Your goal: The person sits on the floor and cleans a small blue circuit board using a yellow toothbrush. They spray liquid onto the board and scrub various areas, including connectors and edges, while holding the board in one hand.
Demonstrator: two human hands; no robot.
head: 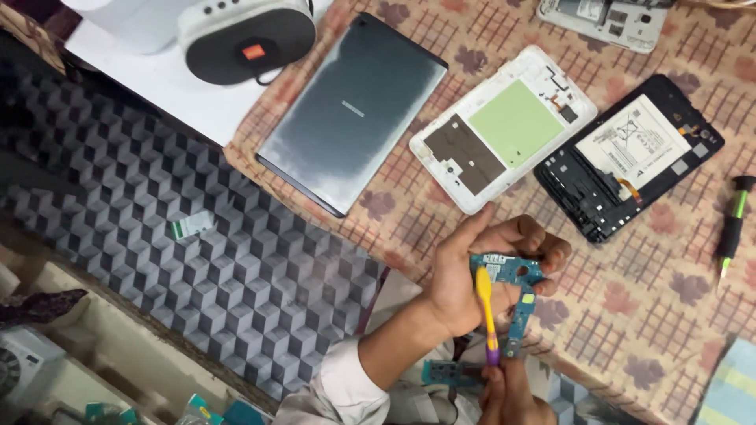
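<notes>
Nearest the lens, the right hand point(508, 393) sits at the bottom edge, only partly in frame, fingers closed around the purple handle end of a yellow toothbrush point(487, 311). Brush shaft runs upward from that grip; its head lies against a teal circuit board point(512, 275). Left hand point(472, 267) holds the board from the left side, palm toward the camera, thumb raised, fingers curled over the board's upper and right edges; grip is closed on the board. Board is held above the cloth, in front of the person's lap, with a narrow strip of it hanging down toward the right hand. A white sleeve point(342, 386) covers the left forearm. A second teal board piece point(441, 371) shows just beneath the left wrist; whether it rests on the lap or the cloth cannot be told. Work surface is a patterned cloth point(654, 315), beige with brown leaf motifs. On it, above the hands: a grey tablet point(350, 110) lying back up; just right of it a white tablet shell point(504, 126) with a green panel and a brown patch inside; further right, a black opened tablet point(630, 153) showing a white battery. A green-and-black screwdriver point(734, 224) lies near the right edge, well apart from the hands. A round grey speaker point(244, 39) stands at top left on a white surface. Another opened device point(606, 20) is cut off at the top edge. Left of the cloth lies a grey cube-patterned mat point(197, 260) with a small white-green slip point(191, 226) on it.
</notes>
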